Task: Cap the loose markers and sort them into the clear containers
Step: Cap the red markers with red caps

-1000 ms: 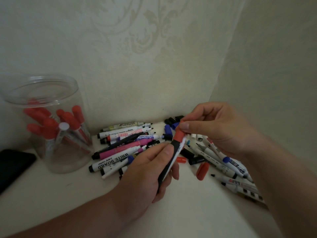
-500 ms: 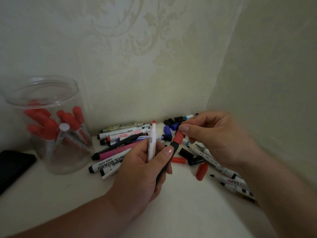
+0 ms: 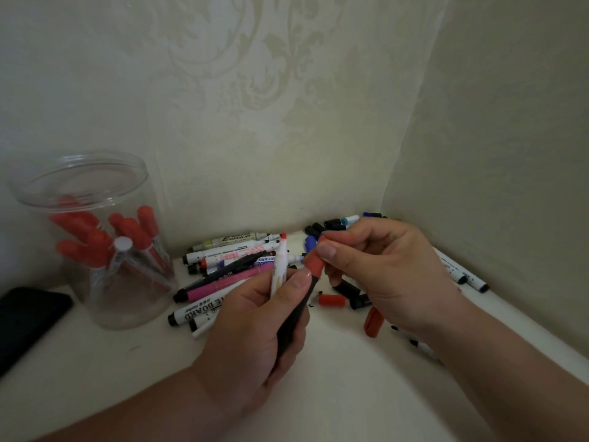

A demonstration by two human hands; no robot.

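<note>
My left hand (image 3: 255, 333) grips two markers at once: a black-barrelled marker (image 3: 294, 317) and a thin white marker (image 3: 279, 266) that stands upright with its red tip bare. My right hand (image 3: 379, 269) pinches the red cap (image 3: 314, 262) sitting on the top end of the black marker. A pile of loose markers (image 3: 223, 266) lies on the white surface behind my hands. At the left stands a clear jar (image 3: 95, 250) holding several red-capped markers.
Loose caps lie around: a red one (image 3: 332, 300), a larger red one (image 3: 373, 321), black and blue ones (image 3: 331, 225) in the corner. More white markers (image 3: 459, 272) lie along the right wall. A black flat object (image 3: 25, 317) sits at the left edge.
My left hand has brought the thin white marker upright beside the black one. My right hand stays pinched on the red cap, now a little lower and to the right.
</note>
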